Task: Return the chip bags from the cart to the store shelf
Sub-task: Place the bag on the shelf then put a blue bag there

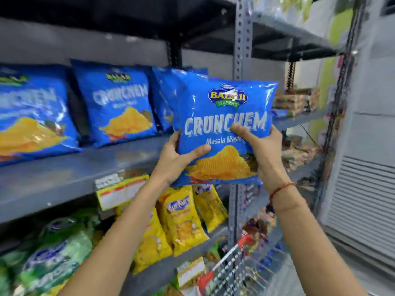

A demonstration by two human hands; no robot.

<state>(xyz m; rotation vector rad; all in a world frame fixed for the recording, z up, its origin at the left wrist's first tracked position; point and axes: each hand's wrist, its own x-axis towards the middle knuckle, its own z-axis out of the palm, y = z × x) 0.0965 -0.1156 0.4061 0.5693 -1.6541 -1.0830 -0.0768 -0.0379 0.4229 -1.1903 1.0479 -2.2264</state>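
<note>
Both hands — left [173,159], right [264,150] — grip one blue bag [224,116] upright before the shelf [85,167].

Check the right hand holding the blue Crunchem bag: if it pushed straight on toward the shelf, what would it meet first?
Probably the blue bags standing at the row's right end, directly behind the held Crunchem bag. The right hand points there, but depth is unclear.

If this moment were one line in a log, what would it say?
step: shelving | held: blue Crunchem chip bag | left hand: gripping | right hand: gripping | target: shelf, bag not yet set down
</note>
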